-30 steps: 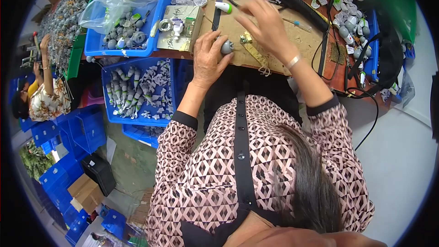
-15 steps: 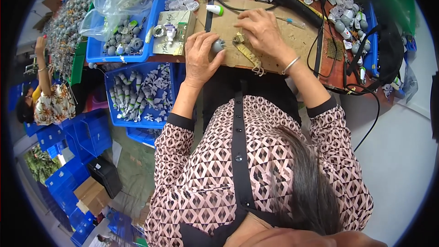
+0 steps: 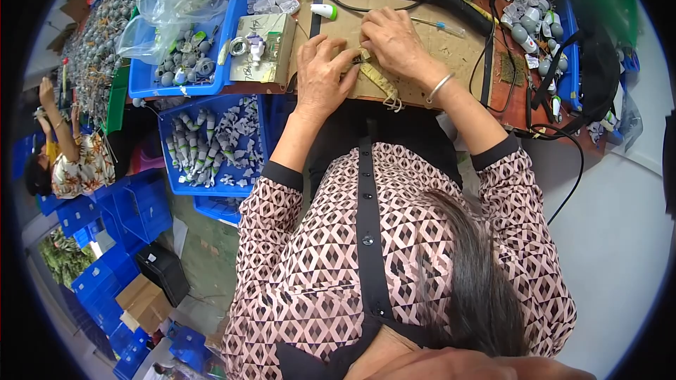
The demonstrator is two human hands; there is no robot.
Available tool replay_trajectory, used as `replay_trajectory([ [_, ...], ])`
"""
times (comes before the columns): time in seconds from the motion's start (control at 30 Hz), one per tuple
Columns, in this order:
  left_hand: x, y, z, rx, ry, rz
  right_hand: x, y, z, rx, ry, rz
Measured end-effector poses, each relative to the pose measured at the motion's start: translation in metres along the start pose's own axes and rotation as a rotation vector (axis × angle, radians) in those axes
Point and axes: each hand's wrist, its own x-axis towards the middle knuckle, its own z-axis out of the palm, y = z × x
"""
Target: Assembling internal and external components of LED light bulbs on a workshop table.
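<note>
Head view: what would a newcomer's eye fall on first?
Probably the pink-and-black diamond-patterned shirt, filling the lower middle. Next, the left hand and right hand, close together over the brown cardboard at upper centre. Then the blue tray of small grey, white and green parts, lower down and left of the left hand.

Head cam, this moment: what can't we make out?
- Head view: whether the left hand grips anything; its own fingers hide it.
- Head view: what the right hand pinches; its knuckles cover it.
- Head view: parts beneath the plastic bag, veiled by it.
- Head view: individual grey parts, far left; too small.
</note>
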Motion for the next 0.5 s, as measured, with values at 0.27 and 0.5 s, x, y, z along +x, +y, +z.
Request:
replay_trajectory([
  [0.27,0.001,-0.001,-0.001,-0.005,-0.010,0.004,0.001,-0.005,-0.007,-0.027,0.055,0.012],
  [0.5,0.001,0.002,-0.001,0.020,-0.029,0.025,0.002,-0.004,0.005,-0.143,-0.008,-0.086],
])
